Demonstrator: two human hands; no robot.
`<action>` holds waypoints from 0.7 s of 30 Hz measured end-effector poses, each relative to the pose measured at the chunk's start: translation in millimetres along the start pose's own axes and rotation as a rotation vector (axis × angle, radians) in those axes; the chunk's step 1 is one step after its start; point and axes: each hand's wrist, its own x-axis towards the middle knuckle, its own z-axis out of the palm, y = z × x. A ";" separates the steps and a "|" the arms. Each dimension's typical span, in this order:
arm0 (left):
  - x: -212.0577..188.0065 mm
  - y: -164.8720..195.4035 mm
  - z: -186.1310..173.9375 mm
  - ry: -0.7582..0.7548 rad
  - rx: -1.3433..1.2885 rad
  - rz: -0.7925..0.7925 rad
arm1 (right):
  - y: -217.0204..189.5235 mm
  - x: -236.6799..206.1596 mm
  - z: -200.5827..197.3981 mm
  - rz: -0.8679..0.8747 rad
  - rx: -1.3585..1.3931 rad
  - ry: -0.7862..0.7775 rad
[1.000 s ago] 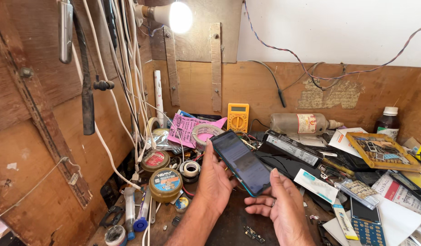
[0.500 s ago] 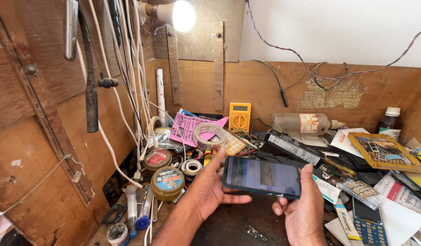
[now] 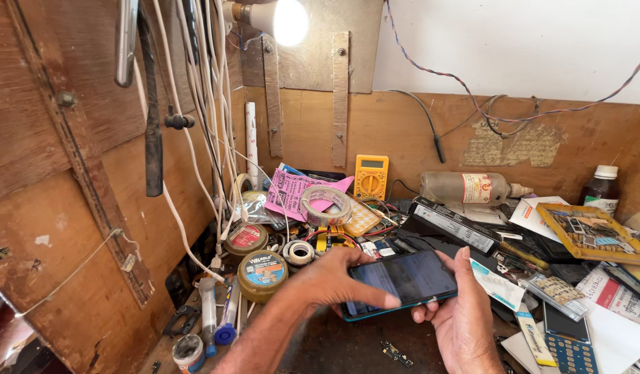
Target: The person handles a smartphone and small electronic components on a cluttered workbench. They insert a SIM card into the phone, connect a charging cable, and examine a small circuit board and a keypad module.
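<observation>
A dark smartphone lies sideways between both hands, just in front of the yellow multimeter and the roll of clear tape. The left hand is curled around its left end, thumb laid across the screen. The right hand cups the right end from below, fingers bent around the edge. To the phone's left stands a round tin

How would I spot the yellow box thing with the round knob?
Look at the wooden back wall under the lamp. At its foot stands the yellow meter, upright behind the tape roll. It is the only bright yellow box with a dial.
</observation>
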 end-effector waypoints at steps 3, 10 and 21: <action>5.2 -1.5 7.1 0.014 0.301 0.120 | 0.8 1.2 -2.1 -0.029 -0.028 -0.024; -2.2 -2.5 27.3 0.087 0.372 0.186 | 0.7 -0.1 -5.4 -0.090 -0.015 -0.034; 8.6 -6.4 34.4 0.070 -0.661 0.102 | 5.8 4.0 -6.8 -0.117 -0.141 0.029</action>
